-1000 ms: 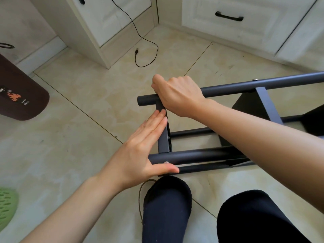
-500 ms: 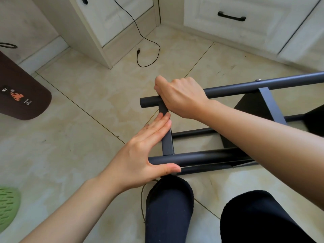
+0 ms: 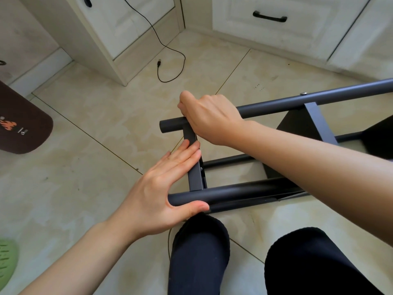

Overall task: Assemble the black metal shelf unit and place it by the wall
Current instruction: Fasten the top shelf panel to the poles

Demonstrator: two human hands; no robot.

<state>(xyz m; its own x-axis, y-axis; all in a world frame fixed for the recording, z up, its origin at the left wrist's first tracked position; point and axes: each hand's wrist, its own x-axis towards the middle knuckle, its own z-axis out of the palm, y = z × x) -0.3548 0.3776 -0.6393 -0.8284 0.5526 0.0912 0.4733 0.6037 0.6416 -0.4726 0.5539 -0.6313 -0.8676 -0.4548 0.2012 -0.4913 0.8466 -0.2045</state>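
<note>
Head view: black shelf frame (image 3: 251,189) lies on its side on the tiled floor (image 3: 89,167), its far end cut off at right. Right hand (image 3: 209,118) grips the upper tube, fingers hidden beyond it. Left hand (image 3: 161,188), fingers straight, presses the crossbar (image 3: 194,173), thumb under the lower tube.

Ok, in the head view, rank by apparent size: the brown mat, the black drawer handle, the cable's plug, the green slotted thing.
1. brown mat, cropped by the frame
2. green slotted thing, also cropped, so unsure
3. black drawer handle
4. cable plug
</note>
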